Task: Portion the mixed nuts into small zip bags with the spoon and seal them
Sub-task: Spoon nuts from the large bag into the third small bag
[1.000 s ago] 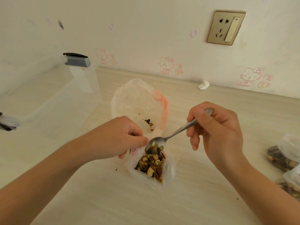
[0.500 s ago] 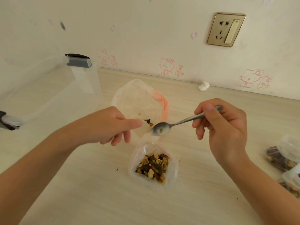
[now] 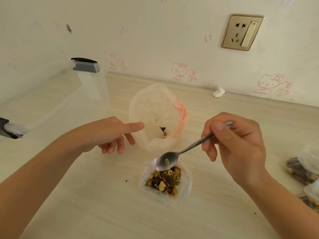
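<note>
Over the open zip bag [image 3: 187,178] of nuts [image 3: 164,181], our right hand [image 3: 238,145] grips the spoon [image 3: 166,161]; our left hand [image 3: 110,133] hangs loose beside the big bag [image 3: 155,107], holding nothing.

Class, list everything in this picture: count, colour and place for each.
zip bag: one, clear, centre
nuts: many, brown, in the zip bag
spoon: one, silver, over the zip bag
large bag: one, whitish, behind the zip bag
box: one, clear, left
filled bags: at least two, clear, right edge
tissue: one, white, by the wall
socket: one, gold, on the wall
left hand: beside the large bag
right hand: holding the spoon
</note>
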The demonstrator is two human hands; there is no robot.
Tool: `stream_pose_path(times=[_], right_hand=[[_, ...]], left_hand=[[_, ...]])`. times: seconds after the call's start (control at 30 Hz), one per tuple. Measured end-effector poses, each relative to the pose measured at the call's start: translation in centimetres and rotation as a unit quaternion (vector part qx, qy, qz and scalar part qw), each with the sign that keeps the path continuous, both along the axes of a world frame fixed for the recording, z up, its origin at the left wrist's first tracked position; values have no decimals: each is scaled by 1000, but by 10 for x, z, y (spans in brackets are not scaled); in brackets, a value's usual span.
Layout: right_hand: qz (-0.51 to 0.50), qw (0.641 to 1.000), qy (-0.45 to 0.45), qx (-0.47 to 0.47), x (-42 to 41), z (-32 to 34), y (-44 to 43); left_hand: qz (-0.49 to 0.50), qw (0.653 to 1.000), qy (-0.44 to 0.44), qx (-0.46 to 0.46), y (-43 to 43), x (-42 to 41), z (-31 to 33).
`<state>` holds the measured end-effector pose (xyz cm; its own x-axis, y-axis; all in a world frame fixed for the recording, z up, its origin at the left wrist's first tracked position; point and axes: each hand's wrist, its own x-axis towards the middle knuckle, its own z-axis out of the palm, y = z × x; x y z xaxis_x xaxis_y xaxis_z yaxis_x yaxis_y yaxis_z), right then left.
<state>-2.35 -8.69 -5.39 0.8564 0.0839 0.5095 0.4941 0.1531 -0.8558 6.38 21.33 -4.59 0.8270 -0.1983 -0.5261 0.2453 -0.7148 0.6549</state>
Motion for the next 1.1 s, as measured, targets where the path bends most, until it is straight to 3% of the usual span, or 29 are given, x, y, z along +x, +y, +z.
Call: stream_pose_path(times=[0.1, 0.3, 0.6, 0.73, 0.83, 0.9, 1.0, 1.1], right_hand=[[17, 989, -70, -128, -5, -2, 5], [15, 964, -100, -245, -7, -3, 6], [3, 974, -103, -202, -6, -6, 9], [-49, 996, -47, -53, 0, -5, 5], [-133, 991, 16, 22, 11, -3, -3], [-163, 985, 52, 1, 18, -6, -4], [-126, 988, 71, -62, 22, -16, 2], [-113, 980, 60, -153, 21, -28, 9]], left_hand=[[52, 995, -46, -69, -7, 4, -11], [89, 985, -102, -106, -16, 5, -23], [136, 962, -169, -165, -23, 1, -19], [149, 956, -157, -198, -28, 0, -22], [153, 951, -138, -232, -32, -2, -26], [150, 946, -121, -261, -34, -3, -28], [137, 936, -79, -314, -38, -8, -26], [101, 944, -82, -303, -42, -12, -26]])
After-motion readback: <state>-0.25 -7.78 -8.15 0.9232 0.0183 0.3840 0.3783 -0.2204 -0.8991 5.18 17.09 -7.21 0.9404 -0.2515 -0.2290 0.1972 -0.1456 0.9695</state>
